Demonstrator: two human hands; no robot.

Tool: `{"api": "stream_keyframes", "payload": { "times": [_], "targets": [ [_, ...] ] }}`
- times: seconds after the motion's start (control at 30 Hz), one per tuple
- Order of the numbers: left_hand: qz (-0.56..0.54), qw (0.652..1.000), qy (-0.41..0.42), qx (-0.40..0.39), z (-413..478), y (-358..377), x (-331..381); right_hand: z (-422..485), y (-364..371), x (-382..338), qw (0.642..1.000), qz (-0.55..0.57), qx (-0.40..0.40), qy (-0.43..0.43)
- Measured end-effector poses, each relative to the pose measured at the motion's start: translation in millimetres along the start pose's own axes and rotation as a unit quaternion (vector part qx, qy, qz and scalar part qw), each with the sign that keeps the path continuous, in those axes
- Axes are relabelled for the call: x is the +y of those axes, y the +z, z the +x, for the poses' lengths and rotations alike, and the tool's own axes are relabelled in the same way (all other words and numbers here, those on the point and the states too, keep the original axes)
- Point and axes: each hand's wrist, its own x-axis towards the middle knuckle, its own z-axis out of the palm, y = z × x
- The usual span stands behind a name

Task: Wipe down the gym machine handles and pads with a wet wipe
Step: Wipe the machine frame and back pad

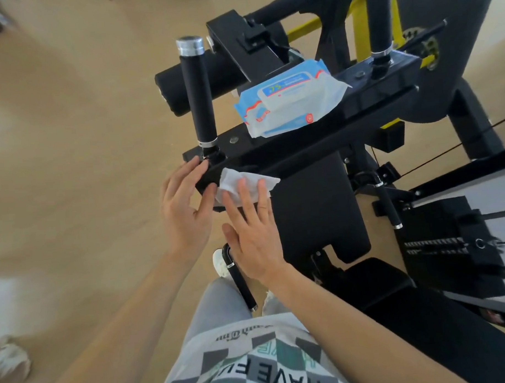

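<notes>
Shirt [251,363] with upside-down capital letters reading "HAVE FU", the rest cut off by the frame edge, a line of smaller script above it too blurred to read, blue and white wipes pack [288,98] with a label showing "75", its other print illegible

**Wet wipe pressed flat on the machine's crossbar end**

The right hand [254,234] lay open with its fingers [242,191] spread over a white wet wipe [239,181], pressing it against the near end of the black crossbar [315,137]. The left hand [186,202] rested beside it, fingertips touching the bar's end just below an upright black handle [197,90] with a chrome cap. A blue-and-white pack of wipes [285,100] sat on top of the bar, further along. A black pad [317,206] hung below the bar.
</notes>
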Motion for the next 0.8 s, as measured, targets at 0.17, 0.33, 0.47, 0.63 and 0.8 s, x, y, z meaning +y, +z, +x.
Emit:
{"api": "stream_keyframes", "payload": {
  "times": [0.17, 0.33, 0.47, 0.63, 0.8],
  "targets": [
    [-0.024, 1.0, 0.014, -0.011, 2.4, -2.7, -7.8, 19.1, -17.4, 38.4, 0.995, -0.016, 0.048, 0.088],
    [-0.025, 1.0, -0.011, -0.01, 2.0, -2.9, -3.1, 29.5, -41.0, 72.8, 0.986, -0.037, 0.08, 0.14],
    [-0.032, 0.999, -0.019, -0.011, 2.8, -2.9, -4.2, 22.0, -27.8, 50.7, 0.992, -0.016, 0.071, 0.101],
    [-0.057, 0.998, 0.0, -0.03, 2.4, -7.4, -9.8, 4.9, -4.6, 25.7, 0.997, -0.012, 0.036, 0.068],
    [-0.057, 0.997, 0.001, -0.055, 5.9, -13.5, -14.6, 9.6, -9.7, 37.4, 0.996, -0.03, 0.058, 0.058]
  ]
}}
